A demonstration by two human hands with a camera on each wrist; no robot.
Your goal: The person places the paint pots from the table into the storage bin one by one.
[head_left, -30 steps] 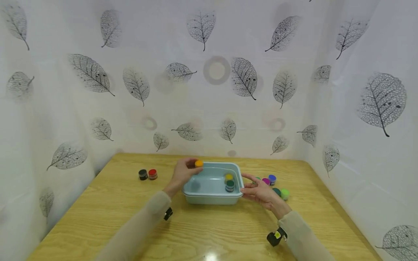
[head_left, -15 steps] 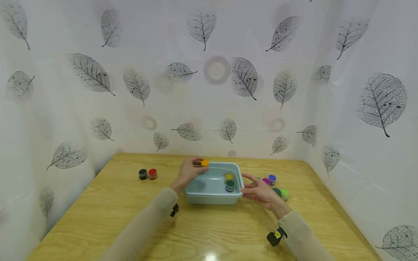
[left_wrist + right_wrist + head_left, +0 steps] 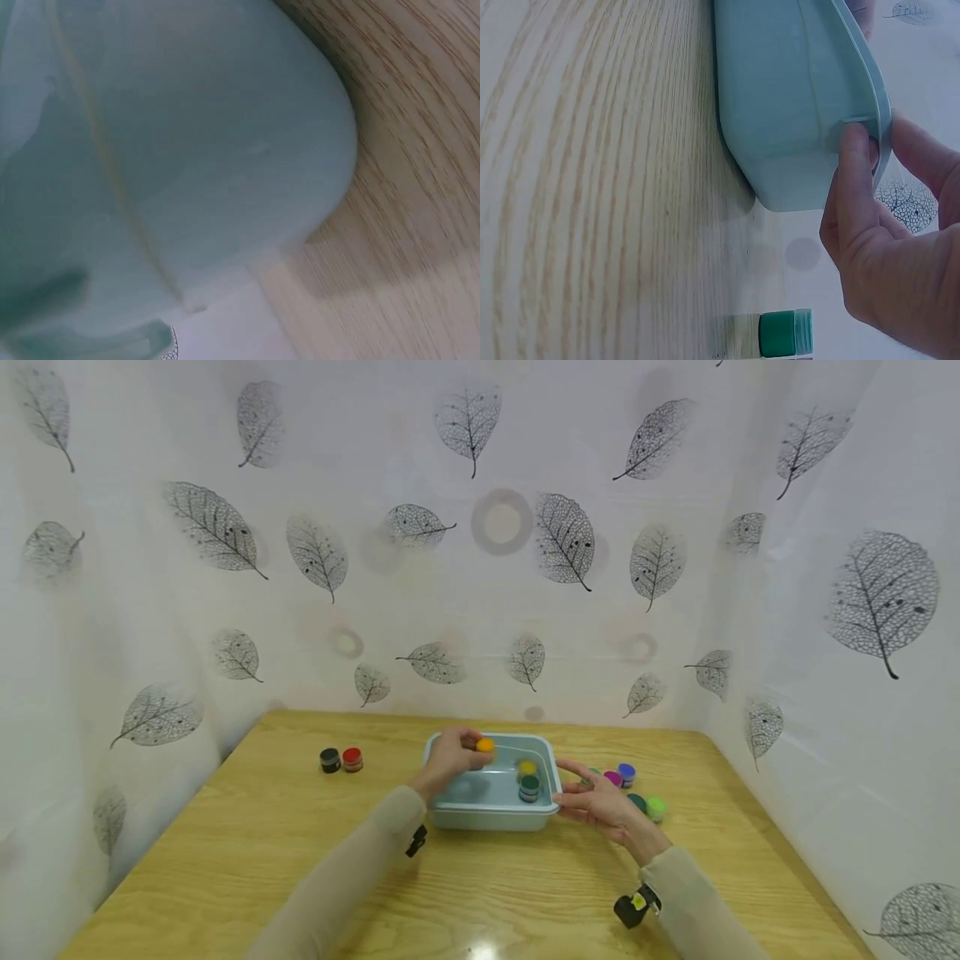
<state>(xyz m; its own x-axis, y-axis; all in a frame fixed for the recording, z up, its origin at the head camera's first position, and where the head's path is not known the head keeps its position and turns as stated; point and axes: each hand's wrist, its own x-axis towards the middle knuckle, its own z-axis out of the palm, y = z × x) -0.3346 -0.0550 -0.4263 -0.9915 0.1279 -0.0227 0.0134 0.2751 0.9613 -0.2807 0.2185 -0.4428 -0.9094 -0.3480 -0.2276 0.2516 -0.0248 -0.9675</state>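
A light blue plastic basin stands mid-table in the head view. Over its left part, my left hand pinches a small orange-topped paint jar between thumb and fingers; much of the jar is hidden. Inside, toward the right, are a yellow-lidded jar and a dark green jar. My right hand grips the basin's right rim; in the right wrist view the thumb lies on the outer edge and the fingers are tucked beneath. The left wrist view shows the basin wall, but no hand.
A black jar and a red jar stand left of the basin. Several more, including a blue jar, a magenta jar and a light green jar, sit beyond my right hand. A leaf-patterned curtain borders the table.
My left hand has moved rightward with the orange-topped jar, from the basin's left edge to over its inside, and slightly lower. The right hand keeps its grip on the rim.
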